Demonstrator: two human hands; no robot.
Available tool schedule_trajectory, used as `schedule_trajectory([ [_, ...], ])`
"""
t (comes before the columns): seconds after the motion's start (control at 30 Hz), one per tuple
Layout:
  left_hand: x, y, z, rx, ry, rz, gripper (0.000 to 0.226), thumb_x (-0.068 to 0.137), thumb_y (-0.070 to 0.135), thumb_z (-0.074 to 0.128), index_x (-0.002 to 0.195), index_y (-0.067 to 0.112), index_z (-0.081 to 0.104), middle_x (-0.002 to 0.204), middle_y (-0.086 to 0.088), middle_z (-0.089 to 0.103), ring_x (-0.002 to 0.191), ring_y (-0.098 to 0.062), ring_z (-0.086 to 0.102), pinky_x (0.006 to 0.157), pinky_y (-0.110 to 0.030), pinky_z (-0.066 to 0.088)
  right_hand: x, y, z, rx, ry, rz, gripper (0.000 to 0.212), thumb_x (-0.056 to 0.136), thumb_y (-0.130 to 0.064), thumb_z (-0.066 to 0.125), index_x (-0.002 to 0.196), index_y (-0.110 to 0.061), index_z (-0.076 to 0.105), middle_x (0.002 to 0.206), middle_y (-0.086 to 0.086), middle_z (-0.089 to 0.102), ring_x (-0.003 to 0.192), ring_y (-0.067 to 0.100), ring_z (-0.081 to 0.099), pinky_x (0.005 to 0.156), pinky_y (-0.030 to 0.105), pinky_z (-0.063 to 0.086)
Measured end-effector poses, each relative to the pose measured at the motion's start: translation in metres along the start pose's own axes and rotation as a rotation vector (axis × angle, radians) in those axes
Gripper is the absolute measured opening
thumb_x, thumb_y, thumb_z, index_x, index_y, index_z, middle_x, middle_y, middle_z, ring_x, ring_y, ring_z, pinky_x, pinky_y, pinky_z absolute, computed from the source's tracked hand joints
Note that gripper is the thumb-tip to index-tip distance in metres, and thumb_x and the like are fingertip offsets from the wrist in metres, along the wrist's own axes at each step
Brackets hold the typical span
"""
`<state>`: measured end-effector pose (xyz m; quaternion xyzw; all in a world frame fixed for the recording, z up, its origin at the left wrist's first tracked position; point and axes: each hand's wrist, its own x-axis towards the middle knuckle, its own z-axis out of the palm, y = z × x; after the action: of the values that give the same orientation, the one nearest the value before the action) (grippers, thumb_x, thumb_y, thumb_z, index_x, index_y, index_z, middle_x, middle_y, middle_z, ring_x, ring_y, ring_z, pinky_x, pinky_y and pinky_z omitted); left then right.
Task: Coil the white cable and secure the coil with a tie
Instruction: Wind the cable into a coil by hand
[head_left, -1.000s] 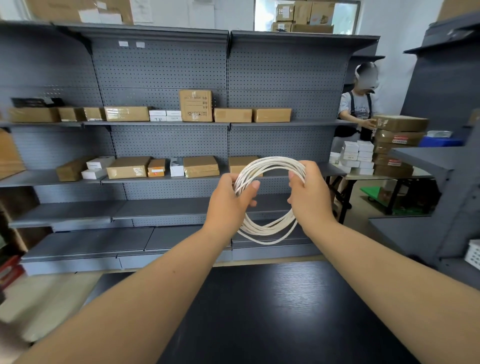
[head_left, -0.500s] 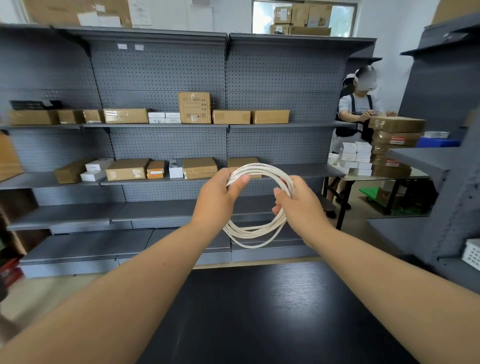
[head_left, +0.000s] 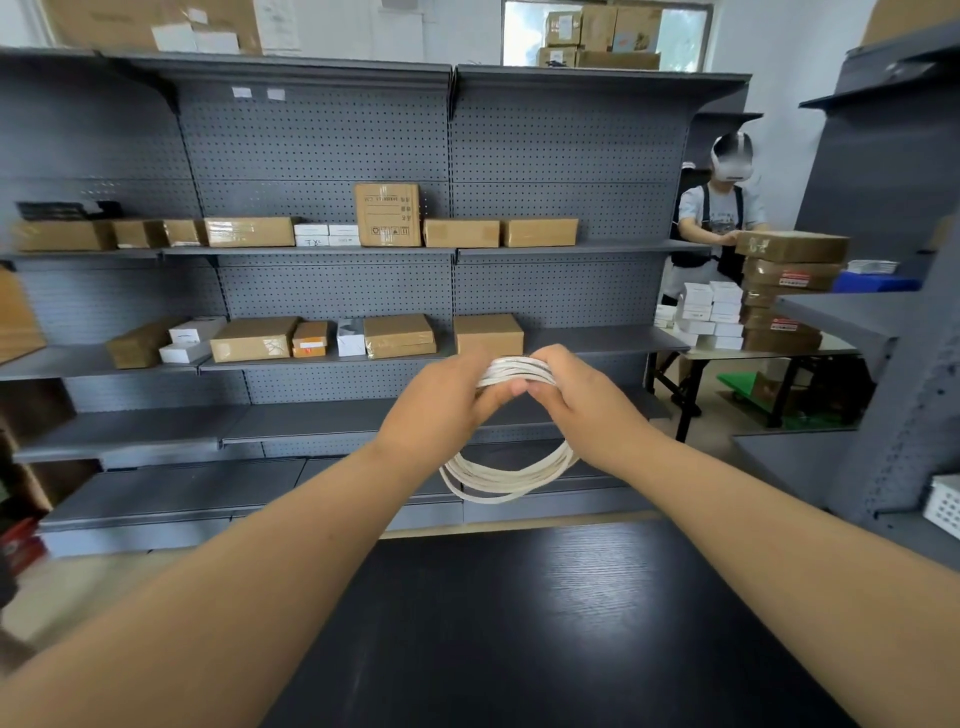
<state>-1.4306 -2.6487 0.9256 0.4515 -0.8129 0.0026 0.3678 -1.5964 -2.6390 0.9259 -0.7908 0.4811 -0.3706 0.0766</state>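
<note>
1. While both arms reach out over the dark table (head_left: 519, 634), the white cable (head_left: 504, 478) hangs in the air between the two hands as a coil of several loops, clear of the tabletop.
2. The left hand (head_left: 441, 410) grips the top of the coil, with its fingers curled round the bundled strands and the thumb tip pressing on the near side.
3. The right hand (head_left: 584, 402) holds the same top stretch just beside it, fingers wrapped over the strands. Whether the two thumbs touch or only come close, I cannot tell.
4. The lower arc of the coil droops below the wrists, its loops slightly spread apart.
5. Behind the hands stands grey pegboard shelving (head_left: 322, 156), which carries brown cartons (head_left: 249, 231) and small white boxes (head_left: 327, 235) on two of its levels.
6. Off to the right, another person (head_left: 722, 218) stands at a second table with hands on a stack of brown parcels (head_left: 789, 291).
</note>
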Motion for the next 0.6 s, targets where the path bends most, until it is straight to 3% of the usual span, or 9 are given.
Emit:
schedule_trajectory([
  [0.17, -0.010, 0.000, 0.006, -0.240, 0.016, -0.109, 0.039, 0.092, 0.049, 0.039, 0.091, 0.014, 0.057, 0.081, -0.007, 0.062, 0.074, -0.021, 0.053, 0.068, -0.037, 0.041, -0.002, 0.000, 0.002, -0.060, 0.021, -0.007, 0.021, 0.098, -0.021, 0.041, 0.112, -0.007, 0.049, 0.093, 0.002, 0.049, 0.083, 0.018, 0.044, 0.062, 0.027, 0.021],
  [0.27, -0.013, 0.002, 0.004, -0.415, 0.100, -0.223, 0.048, 0.097, 0.046, 0.031, 0.089, 0.008, 0.060, 0.084, -0.003, 0.057, 0.078, -0.014, 0.048, 0.070, -0.030, 0.036, -0.002, 0.001, 0.001, -0.078, 0.040, 0.018, 0.022, 0.098, -0.021, 0.040, 0.113, -0.007, 0.048, 0.092, 0.001, 0.048, 0.083, 0.018, 0.043, 0.062, 0.027, 0.020],
  [0.33, -0.012, 0.001, 0.003, -0.488, 0.181, -0.368, 0.054, 0.099, 0.044, 0.026, 0.106, 0.005, 0.063, 0.101, 0.002, 0.052, 0.094, -0.011, 0.044, 0.081, -0.027, 0.033, -0.003, 0.002, 0.000, -0.077, 0.046, 0.034, 0.022, 0.098, -0.020, 0.040, 0.113, -0.007, 0.048, 0.092, 0.002, 0.048, 0.084, 0.019, 0.043, 0.063, 0.027, 0.020],
  [0.43, -0.008, -0.004, 0.002, -0.742, 0.269, -0.648, 0.054, 0.097, 0.052, 0.021, 0.127, 0.022, 0.056, 0.126, 0.006, 0.046, 0.118, -0.010, 0.038, 0.098, -0.030, 0.025, -0.003, 0.003, -0.002, -0.080, 0.044, 0.046, 0.019, 0.098, -0.020, 0.039, 0.109, -0.007, 0.048, 0.091, 0.005, 0.050, 0.084, 0.022, 0.044, 0.064, 0.029, 0.022],
  [0.5, -0.006, -0.012, 0.003, -0.970, 0.249, -0.890, 0.064, 0.092, 0.062, 0.022, 0.139, 0.023, 0.042, 0.146, 0.000, 0.036, 0.135, -0.017, 0.031, 0.110, -0.040, 0.019, -0.003, 0.002, -0.002, -0.080, 0.052, 0.050, 0.018, 0.098, -0.020, 0.039, 0.106, -0.007, 0.048, 0.091, 0.007, 0.051, 0.083, 0.023, 0.045, 0.062, 0.031, 0.021],
  [0.6, -0.008, -0.027, 0.008, -1.105, 0.085, -1.138, 0.080, 0.089, 0.068, 0.020, 0.143, 0.011, 0.033, 0.145, -0.017, 0.039, 0.133, -0.030, 0.038, 0.115, -0.047, 0.015, -0.003, 0.001, -0.002, -0.072, 0.063, 0.047, 0.017, 0.098, -0.020, 0.039, 0.106, -0.008, 0.048, 0.089, 0.006, 0.050, 0.080, 0.022, 0.044, 0.061, 0.031, 0.019],
])
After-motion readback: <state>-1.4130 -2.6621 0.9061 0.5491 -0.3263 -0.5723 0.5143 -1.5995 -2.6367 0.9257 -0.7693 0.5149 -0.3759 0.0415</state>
